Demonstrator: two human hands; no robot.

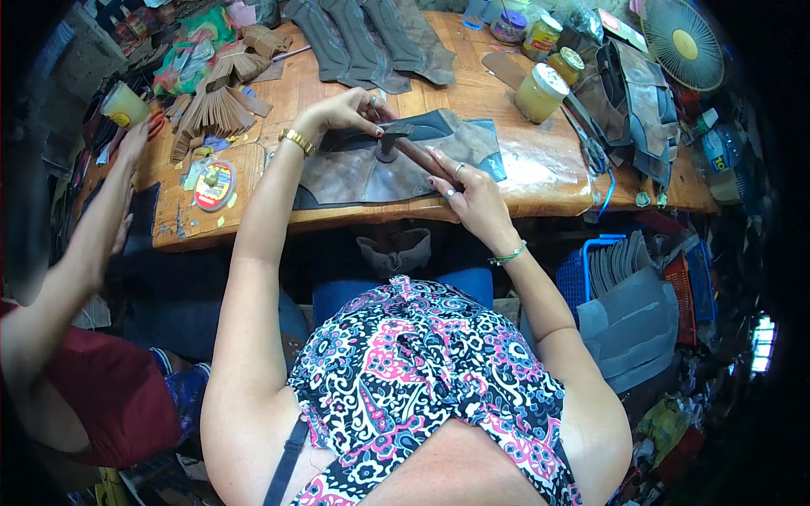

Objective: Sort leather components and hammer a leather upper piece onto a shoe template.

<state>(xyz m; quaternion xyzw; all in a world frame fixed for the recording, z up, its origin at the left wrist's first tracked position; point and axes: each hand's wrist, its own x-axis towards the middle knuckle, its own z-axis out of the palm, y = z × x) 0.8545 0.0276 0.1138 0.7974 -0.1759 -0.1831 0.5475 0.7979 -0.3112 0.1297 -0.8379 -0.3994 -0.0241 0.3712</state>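
A mottled brown-grey leather piece (359, 174) with dark edges lies flat on the wooden table in front of me. My right hand (469, 192) is wrapped around the wooden handle of a hammer (415, 155). Its dark metal head is over the leather, close to my left fingers. At the far edge of the leather, my left hand (353, 111) has its fingers bent and the thumb pressed toward them, gripping the piece there. The left fingertips are partly hidden.
Several cut leather pieces (350, 38) lie at the table's back. Jars (540, 93) and a fan (682, 46) are at the right, with stacked leather (645, 101). A co-worker's arm (93, 228) reaches in from the left. A blue basket (574, 274) stands below the table.
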